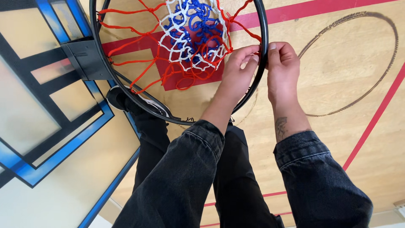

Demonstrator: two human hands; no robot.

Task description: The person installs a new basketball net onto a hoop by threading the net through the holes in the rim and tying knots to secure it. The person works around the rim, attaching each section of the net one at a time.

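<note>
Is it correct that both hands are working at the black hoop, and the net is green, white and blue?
Not quite. In the head view, both the left hand and the right hand are at the black hoop, but the net is red, white and blue, not green.

The hoop rim [126, 90] is sitting at the far middle, with the net [192, 38] hanging inside it. The backboard [46, 126] is standing to its left. Both hands are meeting at the rim's right edge: left hand [238, 74] inside, right hand [283, 69] outside. The floor [337, 67] is lying below.
</note>
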